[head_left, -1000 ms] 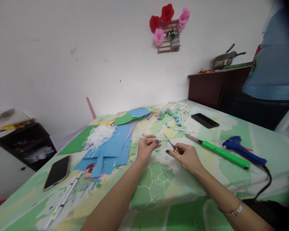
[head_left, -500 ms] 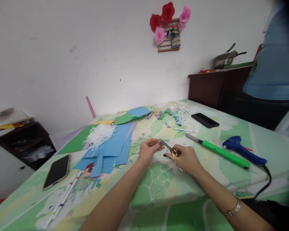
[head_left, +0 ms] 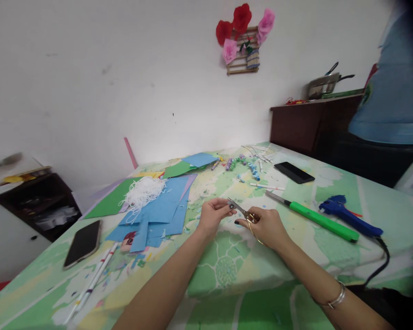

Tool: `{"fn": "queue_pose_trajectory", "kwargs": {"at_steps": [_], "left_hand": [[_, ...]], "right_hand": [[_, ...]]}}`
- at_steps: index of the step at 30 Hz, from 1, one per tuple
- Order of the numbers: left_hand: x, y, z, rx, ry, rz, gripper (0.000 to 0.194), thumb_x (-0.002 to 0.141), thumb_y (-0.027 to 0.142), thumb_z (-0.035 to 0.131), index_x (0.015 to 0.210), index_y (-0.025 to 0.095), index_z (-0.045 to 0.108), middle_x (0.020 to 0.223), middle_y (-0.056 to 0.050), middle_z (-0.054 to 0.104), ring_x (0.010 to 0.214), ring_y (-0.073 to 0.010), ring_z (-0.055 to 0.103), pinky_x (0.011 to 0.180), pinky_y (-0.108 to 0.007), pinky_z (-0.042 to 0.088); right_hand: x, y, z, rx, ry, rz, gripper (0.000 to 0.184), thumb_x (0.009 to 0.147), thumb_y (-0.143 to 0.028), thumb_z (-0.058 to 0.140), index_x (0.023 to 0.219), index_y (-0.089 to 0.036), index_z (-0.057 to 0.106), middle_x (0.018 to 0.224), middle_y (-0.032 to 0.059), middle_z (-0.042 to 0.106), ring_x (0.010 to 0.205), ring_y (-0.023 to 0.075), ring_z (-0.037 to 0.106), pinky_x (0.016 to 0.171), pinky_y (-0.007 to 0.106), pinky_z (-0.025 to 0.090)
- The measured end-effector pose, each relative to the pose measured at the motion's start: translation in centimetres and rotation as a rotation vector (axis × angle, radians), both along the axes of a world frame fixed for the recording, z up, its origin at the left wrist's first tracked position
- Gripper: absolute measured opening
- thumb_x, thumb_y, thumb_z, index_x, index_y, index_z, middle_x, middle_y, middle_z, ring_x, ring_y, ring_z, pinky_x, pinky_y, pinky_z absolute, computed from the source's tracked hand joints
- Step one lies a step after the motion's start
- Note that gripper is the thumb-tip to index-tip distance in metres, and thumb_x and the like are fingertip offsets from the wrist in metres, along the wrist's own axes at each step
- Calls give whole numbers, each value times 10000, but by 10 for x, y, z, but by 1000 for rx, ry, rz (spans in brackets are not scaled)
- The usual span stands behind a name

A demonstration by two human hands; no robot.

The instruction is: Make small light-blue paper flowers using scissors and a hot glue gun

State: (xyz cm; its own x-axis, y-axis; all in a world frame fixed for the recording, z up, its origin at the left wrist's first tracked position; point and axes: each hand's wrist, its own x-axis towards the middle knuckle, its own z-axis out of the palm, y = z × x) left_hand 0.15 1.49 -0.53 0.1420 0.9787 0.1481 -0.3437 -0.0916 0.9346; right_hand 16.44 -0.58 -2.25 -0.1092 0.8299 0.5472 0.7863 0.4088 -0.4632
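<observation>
My right hand (head_left: 266, 226) is closed around small gold-handled scissors (head_left: 242, 212), whose blades point left and up toward my left hand. My left hand (head_left: 214, 214) pinches a tiny piece of something I cannot make out, held right at the scissor tips. Both hands hover just above the green patterned tablecloth (head_left: 227, 266) near the table's middle. Small blue and white paper scraps lie under and around them.
Blue paper sheets (head_left: 161, 208) with a white shredded pile (head_left: 142, 192) lie to the left, with a phone (head_left: 83, 242) and pens (head_left: 92, 284) nearer me. On the right are a green-handled tool (head_left: 321, 221), a blue glue gun (head_left: 351, 220) and a second phone (head_left: 293, 172). A person in blue (head_left: 392, 82) stands far right.
The scissors swung from pointing up and away to meeting my left hand's fingertips. My left hand closed its pinch. Little has moved in the last half second.
</observation>
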Motion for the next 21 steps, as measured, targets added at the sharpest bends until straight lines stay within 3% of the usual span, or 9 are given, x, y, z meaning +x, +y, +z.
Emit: {"fn": "queue_pose_trajectory", "kwargs": {"at_steps": [21], "left_hand": [[-4, 4, -2, 3, -15, 18, 217, 583, 208, 726, 738, 94, 627, 598, -53, 653, 567, -129, 614, 571, -224, 456]], "right_hand": [[4, 0, 0, 5, -14, 7, 387, 658, -560, 604, 558, -187, 570, 464, -25, 530, 450, 102, 449, 490, 214, 278]]}}
